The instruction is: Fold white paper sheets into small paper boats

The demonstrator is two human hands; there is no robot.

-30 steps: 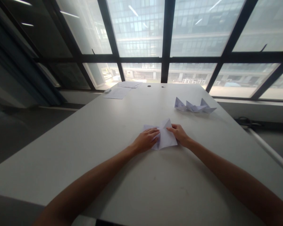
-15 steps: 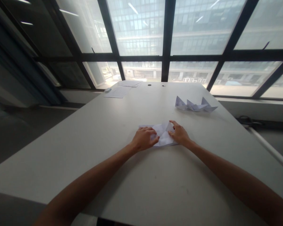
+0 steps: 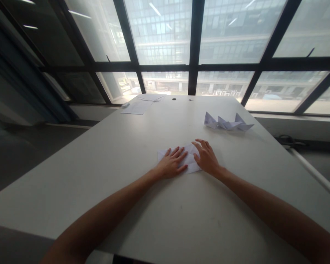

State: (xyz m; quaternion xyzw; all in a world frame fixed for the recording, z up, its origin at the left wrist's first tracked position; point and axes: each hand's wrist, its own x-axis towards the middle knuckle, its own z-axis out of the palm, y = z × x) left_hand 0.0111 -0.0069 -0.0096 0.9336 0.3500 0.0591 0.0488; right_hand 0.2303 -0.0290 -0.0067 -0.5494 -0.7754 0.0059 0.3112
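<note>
Currently, a creased sheet of white paper (image 3: 190, 160) lies flat on the white table (image 3: 137, 154), on the near side of the folded-paper boats (image 3: 228, 125) and to their left, well apart from them. Its long axis runs from left to right across the person's front, with the right end angled slightly farther away, towards the boats. The left end is exposed as a pale corner; the right end is partly concealed by the hand over it.

The left hand (image 3: 171, 165) rests palm down on the sheet, farther from the boats than the other hand. Its fingers are spread and extended, the thumb set apart; nothing is pinched.

The right hand (image 3: 208, 158) is at the sheet's right end, on the near side of the boats. Its forefinger and thumb are parted, with the remaining fingers bent close together. No pinch is visible; whether the fingertips bear on the paper cannot be told.

The boats stand with their peaks upward, lined up from left to right. Well to their left and somewhat beyond them lie loose paper sheets (image 3: 139, 107). Also beyond and to their left, the tabletop has a dark round hole (image 3: 174, 99). Behind the boats rises a dark-framed window (image 3: 192, 44).
</note>
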